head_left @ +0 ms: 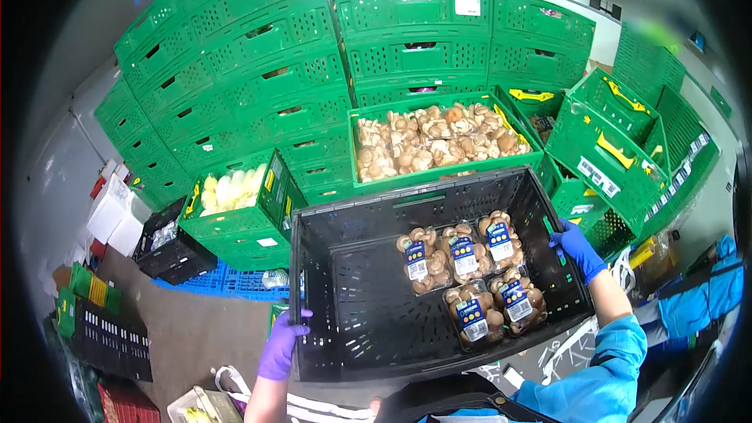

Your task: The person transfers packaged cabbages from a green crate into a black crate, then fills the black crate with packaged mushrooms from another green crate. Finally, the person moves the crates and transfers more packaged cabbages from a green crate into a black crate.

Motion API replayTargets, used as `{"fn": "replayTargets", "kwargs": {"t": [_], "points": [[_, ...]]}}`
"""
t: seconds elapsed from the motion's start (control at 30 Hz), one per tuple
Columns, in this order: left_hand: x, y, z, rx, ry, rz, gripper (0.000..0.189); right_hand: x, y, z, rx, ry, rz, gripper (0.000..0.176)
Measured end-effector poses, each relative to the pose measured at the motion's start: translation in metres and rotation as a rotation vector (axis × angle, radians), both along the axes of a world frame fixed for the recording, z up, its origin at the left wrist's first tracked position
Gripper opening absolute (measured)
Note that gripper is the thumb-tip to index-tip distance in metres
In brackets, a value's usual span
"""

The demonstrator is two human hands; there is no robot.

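Observation:
My left hand point(284, 345), in a purple glove, grips the left side of a black crate point(360, 345). On the crate's right side, my right hand point(577, 249) in a blue glove has its fingers closed over the rim. Several labelled packs of brown mushrooms point(464, 257) lie in the crate's right half, while its left half shows bare slotted floor. Beyond the crate's far edge stands a green crate point(446, 178) full of loose brown mushrooms.
Tall stacks of green crates point(243, 55) rise behind. A green crate of pale vegetables point(227, 223) stands left, beside a black crate point(176, 254). Tilted green crates point(603, 157) are at right. A blue pallet point(227, 280) lies on the floor.

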State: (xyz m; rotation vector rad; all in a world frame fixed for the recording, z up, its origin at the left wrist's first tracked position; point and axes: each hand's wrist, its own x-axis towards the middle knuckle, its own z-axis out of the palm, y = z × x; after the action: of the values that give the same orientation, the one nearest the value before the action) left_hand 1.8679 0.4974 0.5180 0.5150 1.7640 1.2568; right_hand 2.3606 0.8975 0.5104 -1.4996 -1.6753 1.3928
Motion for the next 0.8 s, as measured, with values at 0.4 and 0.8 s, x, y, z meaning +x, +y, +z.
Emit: {"fn": "replayTargets", "kwargs": {"t": [0.4,0.8], "points": [[-0.071,-0.151,0.025,-0.014,0.048,0.071,0.036,-0.079,-0.155,-0.005,-0.120,0.037,0.006,0.046],[-0.049,-0.128,0.025,0.082,-0.071,0.134,0.035,-0.100,-0.138,0.010,-0.148,0.048,0.126,0.060]]}}
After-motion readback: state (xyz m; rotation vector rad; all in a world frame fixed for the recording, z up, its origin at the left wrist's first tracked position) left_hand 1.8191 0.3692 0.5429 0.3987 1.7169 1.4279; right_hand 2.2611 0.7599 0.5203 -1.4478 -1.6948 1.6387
